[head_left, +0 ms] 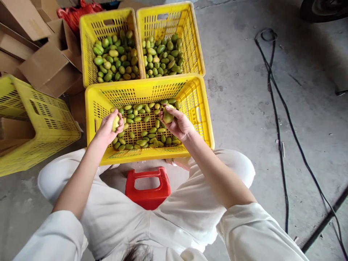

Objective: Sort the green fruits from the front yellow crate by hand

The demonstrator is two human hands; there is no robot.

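Observation:
My left hand (106, 127) is closed around a pale green oval fruit (116, 124), above the left side of the near yellow crate (136, 156). Over the right part of the same crate, my right hand (179, 125) grips a larger yellow-green fruit (168, 115), thumb on top and fingers curled beneath. The exact kind of fruit cannot be made out. Below both hands, many small green oval fruits (144, 142) lie loose on the crate's slotted floor, with bare patches of slats between them.
Behind stand two yellow crates, left (84, 54) and right (199, 54), partly filled with green and yellowish fruit. Another yellow crate (54, 127) lies at left beside cardboard boxes (49, 67). A red plastic stool (148, 195) sits between my legs. Black cable (290, 123) trails across the floor at right.

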